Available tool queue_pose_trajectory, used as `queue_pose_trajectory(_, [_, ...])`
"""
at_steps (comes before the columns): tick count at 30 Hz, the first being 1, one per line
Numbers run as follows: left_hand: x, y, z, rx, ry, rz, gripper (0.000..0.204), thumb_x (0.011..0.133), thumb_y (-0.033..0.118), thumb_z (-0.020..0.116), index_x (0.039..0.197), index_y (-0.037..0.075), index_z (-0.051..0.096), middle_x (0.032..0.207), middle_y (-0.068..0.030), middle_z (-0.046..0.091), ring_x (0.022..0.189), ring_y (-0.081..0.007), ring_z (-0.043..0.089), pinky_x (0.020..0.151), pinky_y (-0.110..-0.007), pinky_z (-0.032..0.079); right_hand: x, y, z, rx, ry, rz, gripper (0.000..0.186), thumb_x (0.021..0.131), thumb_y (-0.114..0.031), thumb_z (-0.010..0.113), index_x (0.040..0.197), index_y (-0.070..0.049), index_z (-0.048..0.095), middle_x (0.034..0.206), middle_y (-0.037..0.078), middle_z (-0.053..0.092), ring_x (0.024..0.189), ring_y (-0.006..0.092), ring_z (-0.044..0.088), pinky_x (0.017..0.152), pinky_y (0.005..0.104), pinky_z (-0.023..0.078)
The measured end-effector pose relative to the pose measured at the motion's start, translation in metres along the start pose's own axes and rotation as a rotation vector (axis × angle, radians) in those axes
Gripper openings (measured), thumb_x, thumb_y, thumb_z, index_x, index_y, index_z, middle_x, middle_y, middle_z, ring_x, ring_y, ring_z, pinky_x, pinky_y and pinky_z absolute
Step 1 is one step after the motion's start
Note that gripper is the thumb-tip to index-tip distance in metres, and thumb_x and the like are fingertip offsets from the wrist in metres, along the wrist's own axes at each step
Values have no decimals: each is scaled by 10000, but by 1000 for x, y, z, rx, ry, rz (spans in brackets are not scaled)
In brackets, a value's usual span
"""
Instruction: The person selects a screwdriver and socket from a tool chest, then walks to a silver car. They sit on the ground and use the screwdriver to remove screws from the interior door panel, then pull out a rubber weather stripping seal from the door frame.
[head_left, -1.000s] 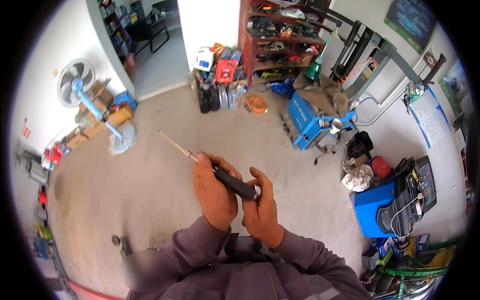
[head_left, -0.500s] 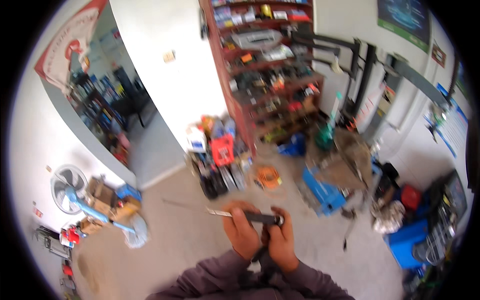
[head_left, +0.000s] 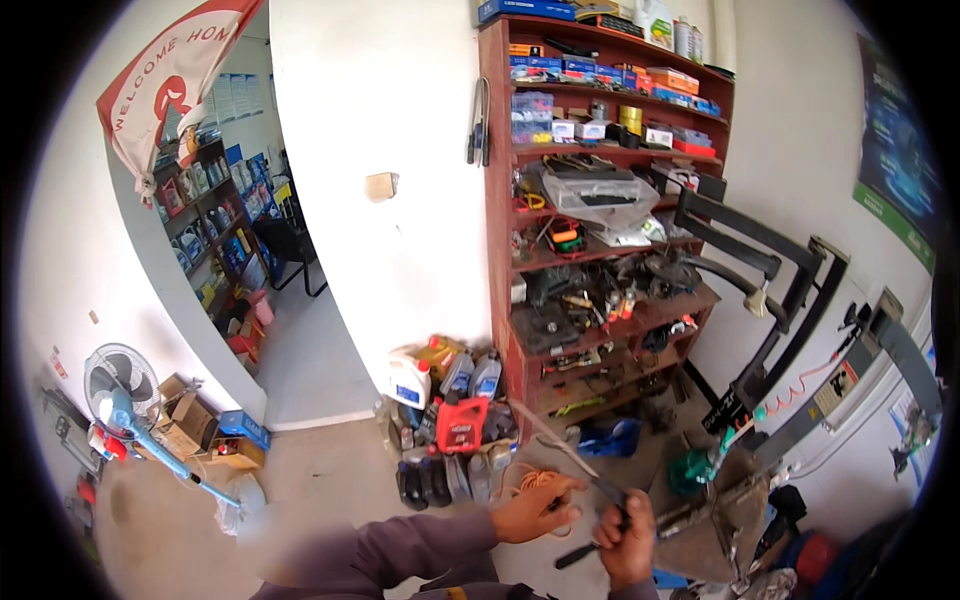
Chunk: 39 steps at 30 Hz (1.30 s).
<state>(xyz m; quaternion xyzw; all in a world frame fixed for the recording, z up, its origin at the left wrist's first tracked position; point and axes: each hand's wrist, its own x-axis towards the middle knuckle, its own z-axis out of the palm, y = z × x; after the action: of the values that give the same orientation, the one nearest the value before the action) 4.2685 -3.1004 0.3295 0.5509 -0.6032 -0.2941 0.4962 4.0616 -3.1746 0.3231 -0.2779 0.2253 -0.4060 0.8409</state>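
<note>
Long-shafted tool [head_left: 604,486]: in right hand

Right hand [head_left: 627,530] closed round its dark end; left hand [head_left: 535,512] part-open beside the shaft, contact unclear. I'd call this a handling step; next move calls for steady right grip. Behind: red shelves [head_left: 497,220].

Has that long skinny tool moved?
Yes, the tool moved right in the view: earlier its tip appeared well left of the red shelf; now it overlaps the shelf's lower left edge.

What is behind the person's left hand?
Part of a coiled orange cable shows just above the left hand; whatever lies directly behind it is covered, so unseen.
</note>
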Motion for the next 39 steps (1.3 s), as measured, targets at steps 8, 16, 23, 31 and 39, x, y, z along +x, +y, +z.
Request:
queue_pose_trajectory(8, [383, -153, -392, 380, 733, 100, 385, 973, 347, 597, 1144, 6, 654, 873, -217, 694, 793, -336, 669, 760, -420, 520, 43, -31, -57, -387, 711, -400, 104, 980, -152, 608, 1057, -137, 540, 675, -1, 467, 468, 87, 371, 396, 254, 329])
queue_pose_trajectory(16, [590, -157, -572, 638, 696, 12, 367, 854, 239, 652, 1150, 30, 709, 1066, -276, 699, 1044, -421, 663, 935, -448, 522, 105, -10, -29, -457, 941, -317, 155, 974, -204, 620, 1081, -134, 533, 617, 7, 470, 429, 82, 391, 349, 248, 307])
queue_pose_trajectory(23, [577, -144, -594, 620, 645, 127, 228, 892, 191, 683, 1036, 23, 737, 949, -211, 717, 871, -348, 678, 812, -407, 522, 152, -4, 29, -424, 874, -154, 157, 985, -203, 617, 1032, -61, 569, 708, 21, 514, 555, 112, 458, 476, 271, 355])
queue_pose_trajectory(31, [519, -55, -489, 677, 356, 468, 302, 943, 252, 628, 829, -10, 529, 792, -230, 555, 745, -434, 520, 676, -486, 419, 161, 24, 10, -466, 898, -303, 157, 968, -194, 623, 1042, -104, 518, 617, 2, 468, 443, 90, 408, 358, 255, 297])
queue_pose_trajectory(39, [238, -50, -130, -47, -943, 15, 206, 984, 121, 613, 1161, 25, 656, 1084, -180, 677, 1071, -333, 625, 991, -430, 467, 4, 35, 50, -455, 1179, -221, 350, 947, -365, 688, 1135, -85, 595, 796, 2, 564, 690, 82, 510, 587, 251, 416])
